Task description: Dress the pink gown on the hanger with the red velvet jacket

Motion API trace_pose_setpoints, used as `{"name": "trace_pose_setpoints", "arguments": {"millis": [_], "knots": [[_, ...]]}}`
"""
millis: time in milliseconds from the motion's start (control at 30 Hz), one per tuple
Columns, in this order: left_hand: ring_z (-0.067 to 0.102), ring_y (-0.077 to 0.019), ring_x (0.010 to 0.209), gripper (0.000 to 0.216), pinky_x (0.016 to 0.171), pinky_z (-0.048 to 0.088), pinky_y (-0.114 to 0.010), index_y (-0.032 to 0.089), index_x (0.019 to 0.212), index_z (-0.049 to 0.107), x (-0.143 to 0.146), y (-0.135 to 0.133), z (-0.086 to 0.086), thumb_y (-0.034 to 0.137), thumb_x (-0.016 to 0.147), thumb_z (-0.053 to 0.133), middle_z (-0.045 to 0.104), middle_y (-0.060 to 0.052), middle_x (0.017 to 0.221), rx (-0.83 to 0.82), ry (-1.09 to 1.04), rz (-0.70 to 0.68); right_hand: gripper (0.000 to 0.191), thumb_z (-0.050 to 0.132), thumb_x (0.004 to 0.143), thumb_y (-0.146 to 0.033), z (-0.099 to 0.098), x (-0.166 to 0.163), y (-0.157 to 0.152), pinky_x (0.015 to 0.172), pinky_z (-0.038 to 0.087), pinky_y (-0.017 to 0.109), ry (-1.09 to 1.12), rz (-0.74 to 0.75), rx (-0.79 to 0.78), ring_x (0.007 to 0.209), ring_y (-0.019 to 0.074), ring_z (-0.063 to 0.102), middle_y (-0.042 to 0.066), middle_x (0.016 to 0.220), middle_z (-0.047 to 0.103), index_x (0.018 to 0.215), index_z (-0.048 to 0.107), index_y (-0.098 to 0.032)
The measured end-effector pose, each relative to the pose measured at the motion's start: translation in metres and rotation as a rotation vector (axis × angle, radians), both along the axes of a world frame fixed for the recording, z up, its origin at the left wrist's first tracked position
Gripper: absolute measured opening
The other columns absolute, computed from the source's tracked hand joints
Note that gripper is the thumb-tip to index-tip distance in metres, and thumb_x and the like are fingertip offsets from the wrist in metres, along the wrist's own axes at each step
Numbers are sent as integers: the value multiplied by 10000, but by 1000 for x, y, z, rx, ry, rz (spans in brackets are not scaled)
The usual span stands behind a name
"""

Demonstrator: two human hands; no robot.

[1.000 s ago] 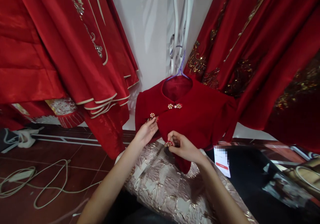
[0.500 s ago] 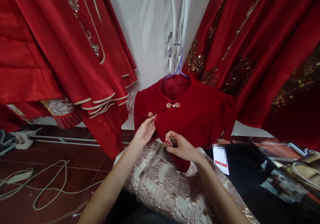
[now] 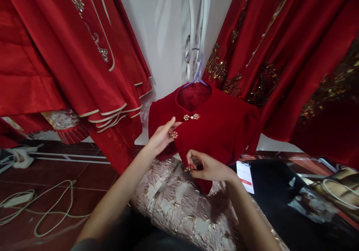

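A dark red jacket (image 3: 221,120) hangs in front of me on a purple hanger (image 3: 198,73). Near its neckline a pair of gold flower-shaped clasps (image 3: 191,117) with a pearl between them is joined across the opening. My left hand (image 3: 165,136) has its fingers behind the jacket's front edge, next to a second flower clasp (image 3: 174,134), with the thumb raised along the cloth. Lower down, my right hand (image 3: 206,165) pinches the front edge at a third flower clasp (image 3: 189,168). The lower corner of the jacket hangs below that hand.
Red embroidered garments hang on the left (image 3: 92,56) and right (image 3: 269,56). Pale brocade fabric (image 3: 179,206) lies over my lap. A phone (image 3: 245,177) rests on a black surface (image 3: 269,198) with a clear plastic bag (image 3: 314,206). A white cable (image 3: 53,206) coils on the tiled floor.
My left hand has slid behind the jacket's front edge and its thumb has lifted. The left-side clasp seen earlier above its fingers is now covered. My right hand has lowered slightly, still pinching the edge.
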State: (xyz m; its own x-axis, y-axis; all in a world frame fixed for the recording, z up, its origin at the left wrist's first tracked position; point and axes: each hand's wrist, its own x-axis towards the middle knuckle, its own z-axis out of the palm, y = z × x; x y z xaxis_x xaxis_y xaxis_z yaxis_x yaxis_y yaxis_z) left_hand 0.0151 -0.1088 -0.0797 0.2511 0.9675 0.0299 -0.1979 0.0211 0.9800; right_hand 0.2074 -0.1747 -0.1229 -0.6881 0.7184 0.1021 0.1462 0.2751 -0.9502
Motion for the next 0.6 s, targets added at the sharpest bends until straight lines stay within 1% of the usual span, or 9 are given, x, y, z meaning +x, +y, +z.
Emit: {"name": "trace_pose_setpoints", "arguments": {"millis": [67,133,200,300,367,433,500,567,600], "knots": [[613,-129,758,323,690,481,-246,176,967,689,3,4,18,450,807,626,701,-57,925,350,294,57,244,590,710,-83,5,10,-2,600,354,237,-57,24,21,655,83,421,-52,757,456,852,432,-202],[590,-134,768,253,710,463,-264,212,986,692,9,10,33,387,815,630,689,-36,911,679,618,110,238,601,724,-96,10,20,-4,600,374,232,-93,33,30,661,83,446,-50,757,478,866,442,-201],[571,-148,777,215,712,450,-284,238,985,695,16,15,44,363,828,616,668,-21,864,892,900,114,237,622,756,-145,16,28,-8,606,405,230,-141,63,18,666,86,484,-45,753,511,928,468,-200],[556,-179,836,170,695,448,-296,236,937,695,26,21,52,337,845,594,639,-26,855,1036,1145,113,344,640,801,-245,28,40,-16,680,476,250,-227,112,-27,741,109,577,-5,840,604,1102,482,-194],[543,-193,866,163,674,458,-298,219,900,684,30,24,54,325,859,567,622,-39,890,1088,1217,109,393,634,821,-288,35,47,-22,750,504,273,-256,101,-32,828,130,619,36,942,640,1165,472,-190],[532,-199,899,160,712,481,-319,200,886,661,32,26,55,307,867,542,610,-48,922,1166,1248,84,391,617,843,-326,39,54,-28,789,512,285,-268,53,1,874,140,629,56,995,644,1180,476,-188],[530,-192,910,155,863,476,-384,181,888,633,33,28,55,270,876,507,606,-46,898,1272,1251,26,382,600,859,-360,42,58,-31,803,513,289,-281,13,43,882,140,630,57,1001,645,1182,486,-189],[533,-179,885,154,1041,370,-474,169,878,614,33,30,54,231,879,472,596,-31,836,1338,1223,-28,382,594,863,-385,42,61,-33,799,515,288,-296,0,65,875,139,630,56,996,647,1177,500,-189],[533,-175,868,153,1097,298,-512,167,868,607,33,31,53,219,876,464,586,-21,805,1339,1190,-48,382,594,862,-391,42,62,-34,794,515,287,-300,-1,72,871,140,631,56,991,650,1174,508,-188]]}}
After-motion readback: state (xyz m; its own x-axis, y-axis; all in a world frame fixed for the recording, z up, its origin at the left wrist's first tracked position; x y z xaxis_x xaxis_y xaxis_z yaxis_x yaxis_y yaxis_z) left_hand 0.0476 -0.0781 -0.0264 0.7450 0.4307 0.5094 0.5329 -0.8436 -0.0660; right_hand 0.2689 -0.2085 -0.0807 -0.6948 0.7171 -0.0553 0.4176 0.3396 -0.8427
